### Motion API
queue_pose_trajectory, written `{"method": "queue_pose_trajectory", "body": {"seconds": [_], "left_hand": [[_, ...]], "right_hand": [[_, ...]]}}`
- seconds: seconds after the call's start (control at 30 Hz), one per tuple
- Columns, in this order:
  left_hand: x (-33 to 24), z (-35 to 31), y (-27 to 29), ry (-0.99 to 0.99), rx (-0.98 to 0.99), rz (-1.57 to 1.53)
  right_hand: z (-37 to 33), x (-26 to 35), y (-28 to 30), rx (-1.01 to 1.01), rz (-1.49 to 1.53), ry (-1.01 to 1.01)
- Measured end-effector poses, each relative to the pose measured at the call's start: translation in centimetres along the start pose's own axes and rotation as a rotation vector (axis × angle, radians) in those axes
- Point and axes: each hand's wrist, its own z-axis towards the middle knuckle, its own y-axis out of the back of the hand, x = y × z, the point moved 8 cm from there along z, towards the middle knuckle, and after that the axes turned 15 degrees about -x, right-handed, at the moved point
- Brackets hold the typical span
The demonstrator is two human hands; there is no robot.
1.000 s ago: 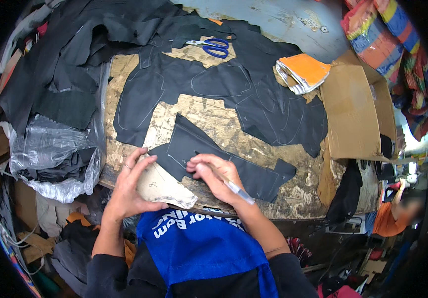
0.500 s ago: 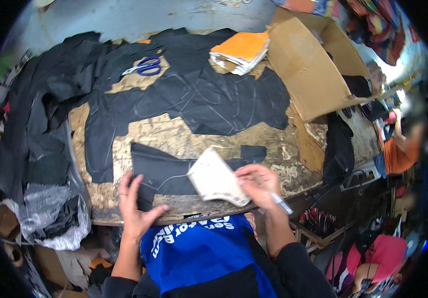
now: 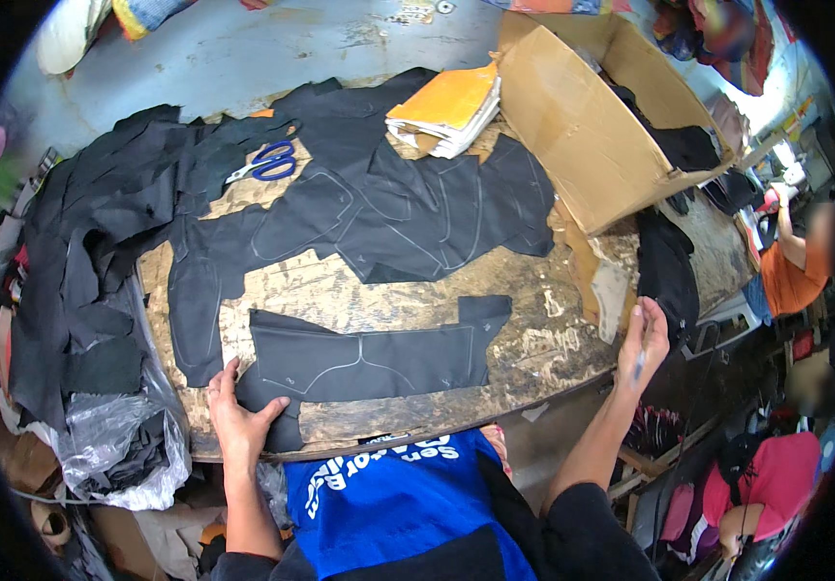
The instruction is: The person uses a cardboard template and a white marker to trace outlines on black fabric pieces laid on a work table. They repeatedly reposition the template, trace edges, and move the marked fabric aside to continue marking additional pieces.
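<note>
My left hand (image 3: 241, 412) lies with thumb and fingers spread at the left end of a black fabric piece (image 3: 388, 363) near the table's front edge. Pale curved lines are drawn on that piece. At the table's right side my right hand (image 3: 642, 339) is curled around a slim pen (image 3: 639, 366), only part of which shows. Just left of its fingers, a pale pattern template (image 3: 611, 292) lies over brown card; whether they touch it, I cannot tell. Farther back, a larger black fabric sheet (image 3: 408, 228) bears more drawn outlines.
Blue-handled scissors (image 3: 274, 163) lie beyond the fabric. An orange-topped stack (image 3: 446, 108) sits beside an open cardboard box (image 3: 572, 126). Black fabric (image 3: 88, 223) heaps at left, above a clear plastic bag (image 3: 127, 450). A worn wooden table (image 3: 543, 363) carries these; other people are at right.
My right hand has moved right, away from the black piece, and the pale template now lies at the table's right side. More drawn lines show on the fabric. My left hand stays there.
</note>
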Motion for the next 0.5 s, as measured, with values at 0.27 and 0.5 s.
{"method": "queue_pose_trajectory", "body": {"seconds": [0.27, 0.5], "left_hand": [[0.8, 0.9, -0.2, 0.049, 0.078, 0.093], [1.8, 0.4, -0.3, 0.019, 0.036, -0.096]], "right_hand": [[-6.7, 24.6, 0.9, 0.78, 0.927, 0.657], [-8.4, 35.2, 6.0, 1.07, 1.485, 0.751]]}}
